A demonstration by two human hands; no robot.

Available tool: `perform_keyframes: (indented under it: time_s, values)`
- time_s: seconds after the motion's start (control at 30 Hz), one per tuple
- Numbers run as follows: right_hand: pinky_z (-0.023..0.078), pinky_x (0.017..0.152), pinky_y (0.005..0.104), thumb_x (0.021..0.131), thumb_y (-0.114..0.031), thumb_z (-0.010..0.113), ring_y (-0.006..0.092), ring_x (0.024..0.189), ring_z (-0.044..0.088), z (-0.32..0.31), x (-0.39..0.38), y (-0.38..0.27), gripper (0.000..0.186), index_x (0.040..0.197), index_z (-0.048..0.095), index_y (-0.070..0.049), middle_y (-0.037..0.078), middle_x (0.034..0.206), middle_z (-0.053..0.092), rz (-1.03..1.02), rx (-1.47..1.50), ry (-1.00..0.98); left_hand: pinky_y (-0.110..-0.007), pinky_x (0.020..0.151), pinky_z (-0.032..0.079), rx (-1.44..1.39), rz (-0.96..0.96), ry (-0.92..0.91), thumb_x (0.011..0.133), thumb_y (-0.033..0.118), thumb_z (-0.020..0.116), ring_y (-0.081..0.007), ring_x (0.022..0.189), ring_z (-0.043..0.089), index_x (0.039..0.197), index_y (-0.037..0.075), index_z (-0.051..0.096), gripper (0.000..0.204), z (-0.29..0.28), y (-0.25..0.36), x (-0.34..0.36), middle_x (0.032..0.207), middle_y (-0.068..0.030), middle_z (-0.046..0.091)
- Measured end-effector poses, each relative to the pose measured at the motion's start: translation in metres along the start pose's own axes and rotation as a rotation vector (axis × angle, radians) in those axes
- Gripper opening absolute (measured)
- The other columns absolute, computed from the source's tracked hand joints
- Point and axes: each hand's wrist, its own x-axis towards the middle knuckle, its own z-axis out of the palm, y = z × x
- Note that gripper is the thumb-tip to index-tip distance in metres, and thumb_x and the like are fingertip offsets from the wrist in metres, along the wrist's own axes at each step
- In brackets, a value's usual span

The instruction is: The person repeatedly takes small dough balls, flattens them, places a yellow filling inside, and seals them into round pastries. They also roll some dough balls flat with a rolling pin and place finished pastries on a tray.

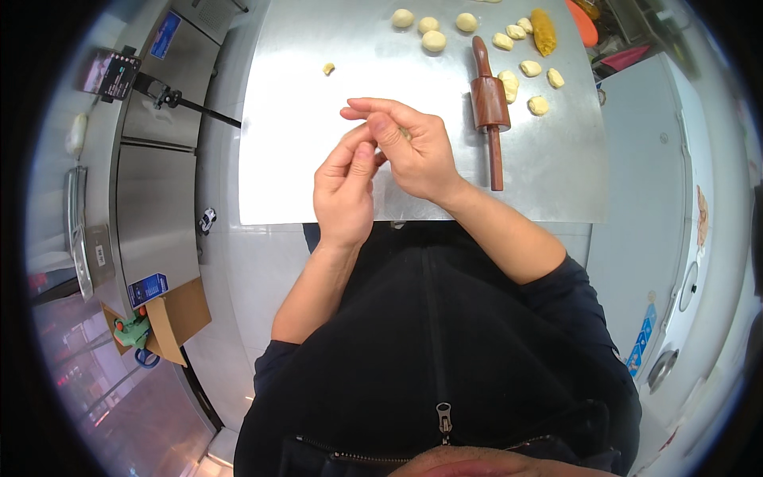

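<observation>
My left hand (343,191) and my right hand (417,155) are pressed together above the near left part of a metal table (278,159). Their fingers are curled and overlap, thumbs up. A small yellowish bit of dough (406,133) peeks out beside the right thumb; the rest of it is hidden by the fingers. Beyond the hands lies a small yellow-brown scrap (328,69). To their right rests a brown wooden rolling pin (489,103), touching a pale dough piece (509,86).
Round dough balls (434,41) sit at the back middle, with several smaller dough pieces (531,68) at the right. A long yellow lump (544,33) lies near the back right corner. Left of the table, a phone (110,75) is on a stand arm (199,107); a cardboard box (179,318) stands lower.
</observation>
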Motion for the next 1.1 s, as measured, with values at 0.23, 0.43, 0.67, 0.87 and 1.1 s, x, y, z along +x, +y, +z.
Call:
perform_keyframes:
  time_s: [0.23,0.43,0.67,0.87,1.1]
  values:
    - [0.037,0.12,0.045,0.104,-0.037,0.065,0.0342,0.148,0.044,-0.006,0.002,0.009,0.043,0.128,0.072,-0.002,0.022,0.141,0.063,-0.299,-0.227,0.03,-0.038,0.101,0.053,-0.351,-0.46,-0.142,0.11,0.027,0.056,-0.0189,0.116,0.065,0.134,0.001,0.06,0.035,-0.015,-0.007,0.003,0.128,-0.0097,0.067]
    - [0.036,0.12,0.0481,0.102,-0.037,0.068,0.0364,0.145,0.048,-0.006,-0.023,-0.005,0.038,0.117,0.078,-0.004,0.021,0.15,0.057,-0.324,-0.22,0.121,-0.039,0.103,0.051,-0.358,-0.351,-0.293,0.108,0.022,0.06,-0.0202,0.119,0.065,0.14,-0.002,0.059,0.041,-0.015,-0.017,-0.007,0.13,-0.0097,0.068]
    - [0.031,0.123,0.0493,0.104,-0.029,0.063,0.036,0.145,0.048,-0.012,-0.053,-0.041,0.035,0.118,0.076,-0.001,0.022,0.145,0.061,-0.393,-0.352,0.164,-0.039,0.104,0.051,-0.337,-0.451,-0.345,0.108,0.02,0.06,-0.0207,0.119,0.065,0.143,-0.003,0.057,0.042,0.009,-0.006,-0.026,0.13,-0.0114,0.067]
    - [0.037,0.118,0.045,0.101,-0.031,0.066,0.0334,0.147,0.044,-0.029,-0.091,-0.056,0.035,0.119,0.077,-0.003,0.021,0.151,0.055,-0.39,-0.45,0.207,-0.038,0.099,0.056,-0.368,-0.467,-0.488,0.107,0.017,0.062,-0.0203,0.114,0.067,0.144,-0.002,0.056,0.041,0.036,-0.007,-0.043,0.127,-0.0104,0.068]
    - [0.033,0.12,0.0461,0.103,-0.046,0.062,0.032,0.147,0.043,-0.034,-0.126,-0.075,0.048,0.126,0.074,-0.005,0.017,0.146,0.059,-0.425,-0.377,0.466,-0.038,0.1,0.054,-0.332,-0.49,-0.625,0.109,0.019,0.059,-0.0211,0.115,0.066,0.144,0.0,0.057,0.04,0.066,-0.002,-0.056,0.131,-0.0113,0.067]
